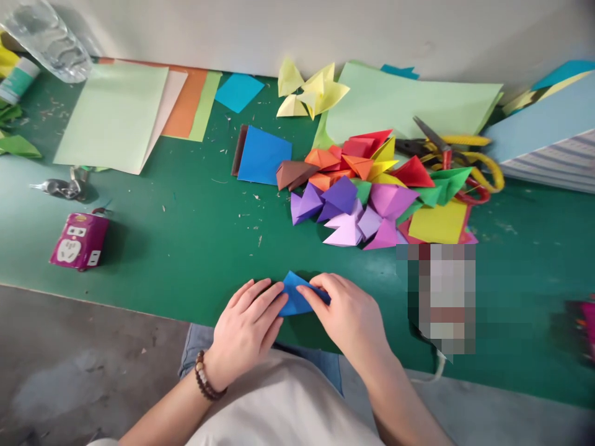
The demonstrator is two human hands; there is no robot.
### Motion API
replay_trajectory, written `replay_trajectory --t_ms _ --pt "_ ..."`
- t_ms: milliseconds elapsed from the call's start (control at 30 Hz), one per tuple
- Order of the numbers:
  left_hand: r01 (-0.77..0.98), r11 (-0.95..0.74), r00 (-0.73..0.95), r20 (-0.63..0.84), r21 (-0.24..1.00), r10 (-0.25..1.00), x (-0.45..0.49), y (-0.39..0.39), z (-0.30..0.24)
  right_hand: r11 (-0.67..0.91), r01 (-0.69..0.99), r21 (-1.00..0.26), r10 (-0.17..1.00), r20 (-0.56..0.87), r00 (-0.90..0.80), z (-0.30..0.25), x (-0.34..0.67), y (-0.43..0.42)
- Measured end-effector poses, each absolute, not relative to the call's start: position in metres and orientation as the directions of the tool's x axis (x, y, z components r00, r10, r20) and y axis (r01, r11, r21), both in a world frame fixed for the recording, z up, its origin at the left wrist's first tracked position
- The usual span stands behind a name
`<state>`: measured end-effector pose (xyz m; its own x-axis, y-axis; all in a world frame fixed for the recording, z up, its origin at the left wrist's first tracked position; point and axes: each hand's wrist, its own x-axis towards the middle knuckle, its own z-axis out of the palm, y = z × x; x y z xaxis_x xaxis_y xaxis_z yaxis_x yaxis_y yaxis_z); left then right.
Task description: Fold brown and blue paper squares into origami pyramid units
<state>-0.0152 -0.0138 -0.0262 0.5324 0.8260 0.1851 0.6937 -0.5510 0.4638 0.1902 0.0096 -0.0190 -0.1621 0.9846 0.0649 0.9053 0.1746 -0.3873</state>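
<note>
**Remote inspection: blue paper point(297, 296) held in both hands at the table point(186, 248) edge**

From my remote station I log a green-topped table set against a white wall point(297, 31). At the back right sits a stack of pale blue card point(543, 130). A large pale green sheet point(409, 102) lies back of centre, and overlapping coloured paper sheets point(139, 105) lie back left. In front of the green sheet is a heap of folded origami units point(353, 192) in red, orange, purple, green and yellow. A blue square sheet point(263, 155) lies just beside the heap on its left, and yellow-handled scissors point(430, 148) rest at its right. A magenta power socket point(79, 240) stands at the left. A pixelated object point(437, 297) to the right of the hands cannot be identified.

The left hand point(246, 328) and right hand point(346, 316) are both closed on the folded blue paper, gripping it from either side. It sits between them near the table's front edge, well apart from the heap. A beaded bracelet point(204, 375) circles the left wrist.
</note>
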Motion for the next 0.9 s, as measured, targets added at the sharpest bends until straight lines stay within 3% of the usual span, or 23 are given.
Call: replay_trajectory --t_ms 900 --pt "0.681 -0.575 0.549 0.202 0.454 0.811 -0.0147 -0.0099 -0.0231 0.115 0.916 -0.383 0.992 -0.004 -0.126 -0.0158 0.1866 0.0107"
